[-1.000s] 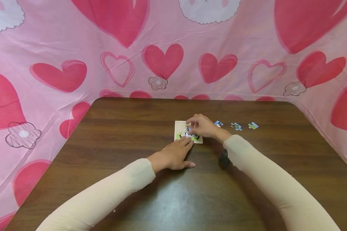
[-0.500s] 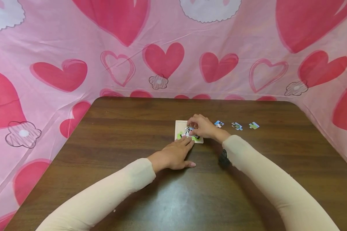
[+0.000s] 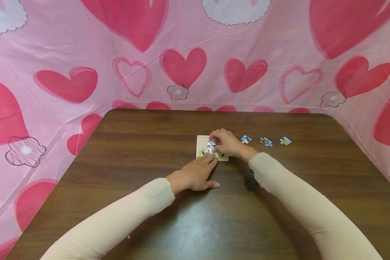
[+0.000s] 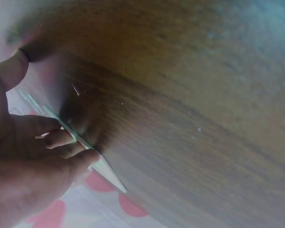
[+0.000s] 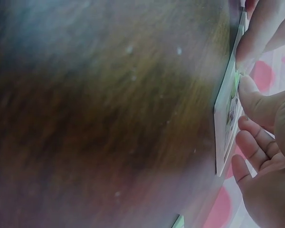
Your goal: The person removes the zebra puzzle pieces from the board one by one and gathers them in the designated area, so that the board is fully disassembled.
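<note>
Nearest me, two cream sleeves, left sleeve (image 3: 113, 220) and right sleeve (image 3: 299, 200), reach forward over a dark wood-grain tabletop (image 3: 195, 224), a pale sheen on the wood between them. A small black device (image 3: 251, 177) sits below the right cuff. Beyond the cuffs, the left hand (image 3: 198, 174) lies flat, palm down, fingers straight, thumb spread out to the side; its fingertips rest on the near edge of a pale-rimmed puzzle board (image 3: 200, 141), as the left wrist view also has it. The board lies flat around the middle of the tabletop, green along its near part. The right hand (image 3: 226, 142) arches over the board's right side, thumb and forefinger pinching a zebra piece (image 3: 211, 146) above or on the board; cannot tell whether it is seated. The other fingers curl loosely. To the right, well apart from one another, three loose pieces make a rough row: a blue-and-white piece (image 3: 246, 139) nearest the hand, a blue-green piece (image 3: 266, 142), then a green-and-blue piece (image 3: 285, 141). Past the tabletop's rounded far corners hangs a pink cloth (image 3: 214, 79) printed with red hearts and sketched flowers.
</note>
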`<state>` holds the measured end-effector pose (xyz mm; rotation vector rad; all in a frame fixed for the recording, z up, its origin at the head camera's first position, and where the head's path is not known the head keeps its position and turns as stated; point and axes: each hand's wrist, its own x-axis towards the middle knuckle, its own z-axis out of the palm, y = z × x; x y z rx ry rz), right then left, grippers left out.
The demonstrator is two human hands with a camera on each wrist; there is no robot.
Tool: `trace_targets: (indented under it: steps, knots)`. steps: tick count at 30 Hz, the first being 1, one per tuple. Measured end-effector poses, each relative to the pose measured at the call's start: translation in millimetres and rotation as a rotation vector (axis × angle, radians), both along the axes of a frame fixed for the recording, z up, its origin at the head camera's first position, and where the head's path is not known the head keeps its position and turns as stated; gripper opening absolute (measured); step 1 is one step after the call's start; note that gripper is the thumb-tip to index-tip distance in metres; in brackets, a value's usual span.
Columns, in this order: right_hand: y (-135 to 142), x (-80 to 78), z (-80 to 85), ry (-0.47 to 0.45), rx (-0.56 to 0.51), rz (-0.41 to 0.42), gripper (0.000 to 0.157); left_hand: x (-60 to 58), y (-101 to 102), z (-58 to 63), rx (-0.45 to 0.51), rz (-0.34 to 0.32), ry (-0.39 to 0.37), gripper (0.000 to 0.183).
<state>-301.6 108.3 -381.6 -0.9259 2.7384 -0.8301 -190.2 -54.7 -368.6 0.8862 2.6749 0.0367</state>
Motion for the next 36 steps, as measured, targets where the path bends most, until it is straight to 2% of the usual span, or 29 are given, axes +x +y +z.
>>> trace_targets:
  steps: [10,15,23,36]
  knots:
    - [2,-1.1,-0.5,0.08,0.038,0.084,0.031,-1.0,0,-1.3,0.004,0.0,-0.003,0.087]
    - [2,-0.5,0.1,0.095,0.02,0.097,0.027,-1.6,0,-1.6,0.001,-0.003,0.009,0.087]
    - [11,-0.8,0.5,0.078,-0.065,0.01,0.028,-1.2,0,-1.6,0.003,0.008,0.004,0.087]
    - [41,1.5,13.6,0.086,-0.074,-0.091,0.03,0.4,1,-1.3,0.007,0.012,0.011,0.086]
